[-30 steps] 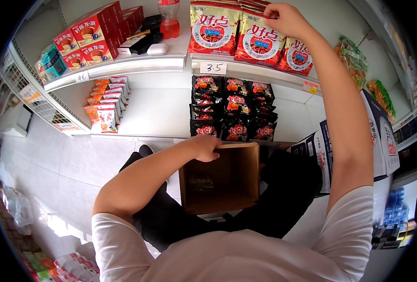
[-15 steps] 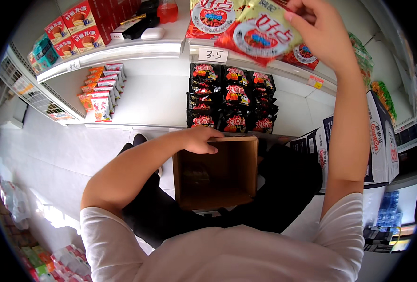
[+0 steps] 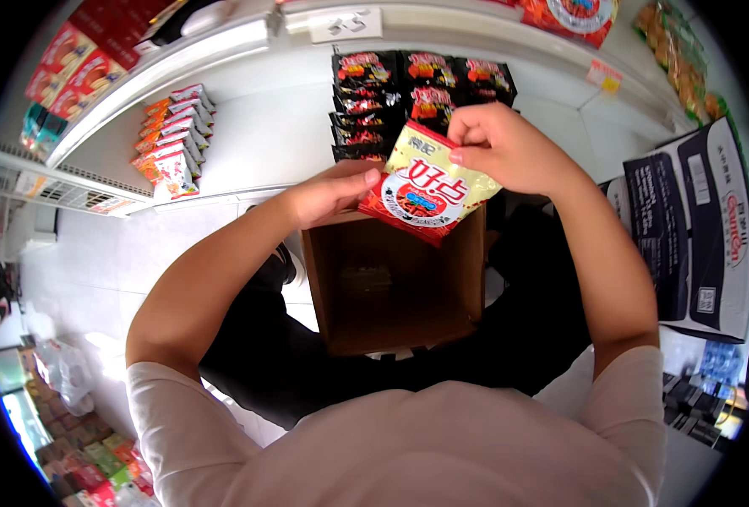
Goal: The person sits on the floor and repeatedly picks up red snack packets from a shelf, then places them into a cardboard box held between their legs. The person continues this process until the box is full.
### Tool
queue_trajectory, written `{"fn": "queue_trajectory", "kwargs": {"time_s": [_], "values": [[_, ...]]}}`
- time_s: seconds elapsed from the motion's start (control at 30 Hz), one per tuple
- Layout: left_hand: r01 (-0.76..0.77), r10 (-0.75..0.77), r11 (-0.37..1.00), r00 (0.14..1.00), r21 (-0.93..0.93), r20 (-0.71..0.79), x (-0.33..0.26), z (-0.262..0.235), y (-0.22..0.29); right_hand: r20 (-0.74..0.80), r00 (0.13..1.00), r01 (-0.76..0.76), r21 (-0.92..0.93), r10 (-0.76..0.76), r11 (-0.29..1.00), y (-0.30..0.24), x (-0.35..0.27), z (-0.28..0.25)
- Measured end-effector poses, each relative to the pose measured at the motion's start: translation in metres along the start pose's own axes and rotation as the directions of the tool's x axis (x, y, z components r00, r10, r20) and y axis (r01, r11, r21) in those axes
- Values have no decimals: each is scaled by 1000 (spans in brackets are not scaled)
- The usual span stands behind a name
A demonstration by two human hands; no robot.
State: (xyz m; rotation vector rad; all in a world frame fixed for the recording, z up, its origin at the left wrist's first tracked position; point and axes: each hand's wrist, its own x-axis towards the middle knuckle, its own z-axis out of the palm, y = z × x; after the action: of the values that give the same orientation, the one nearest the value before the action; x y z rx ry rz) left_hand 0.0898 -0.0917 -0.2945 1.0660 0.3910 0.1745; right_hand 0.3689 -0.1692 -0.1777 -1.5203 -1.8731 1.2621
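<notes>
Far-left shelf: red and teal cartons point(image 3: 57, 80) on the upper board; orange packs point(image 3: 170, 144) in a row at the lower board's left end.
Left hand point(image 3: 328, 193): fingers curled, thumb against the packet's left edge, resting at the box's top-left corner.
Box point(image 3: 391, 283): open brown cardboard, upright on the lap, inside dim.
Packet point(image 3: 427, 188): yellow-and-red noodle pouch, tilted, above the box's top rim.
Dark packs point(image 3: 408, 89): stacked on the shelf's rear, behind the packet.
Right hand point(image 3: 501, 148): closed, pinching the packet's top-right corner.
Carton point(image 3: 687, 228): navy-and-white, right edge.
</notes>
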Motion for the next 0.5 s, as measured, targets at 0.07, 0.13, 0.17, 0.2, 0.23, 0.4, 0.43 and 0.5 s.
{"fn": "queue_trajectory", "kwargs": {"time_s": [0.07, 0.13, 0.17, 0.2, 0.23, 0.4, 0.43, 0.5], "values": [[53, -61, 964, 998, 259, 24, 1, 6, 13, -1, 999, -40, 60, 40, 997, 3, 1, 4], [47, -43, 970, 999, 240, -24, 6, 13, 7, 1, 996, -86, 61, 86, 994, -2, -2, 6], [55, -48, 961, 998, 270, -35, 9, 15, 7, -5, 997, -75, 46, 75, 996, -1, -1, 7], [63, -52, 952, 998, 299, -47, 11, 16, 6, -15, 998, -62, 34, 62, 997, 4, 0, 8], [76, -60, 945, 996, 318, -60, 12, 16, 7, -32, 999, -44, 23, 44, 999, 10, 2, 8], [148, -127, 898, 989, 413, -78, 14, 23, 18, -107, 978, 182, 0, -181, 983, 28, 15, 28], [168, -148, 888, 986, 428, -79, 11, 24, 20, -88, 989, 113, -46, -117, 992, 17, 15, 29], [153, -122, 897, 988, 414, -99, 9, 19, 11, -82, 994, 63, -83, -70, 995, 11, 14, 29]]}}
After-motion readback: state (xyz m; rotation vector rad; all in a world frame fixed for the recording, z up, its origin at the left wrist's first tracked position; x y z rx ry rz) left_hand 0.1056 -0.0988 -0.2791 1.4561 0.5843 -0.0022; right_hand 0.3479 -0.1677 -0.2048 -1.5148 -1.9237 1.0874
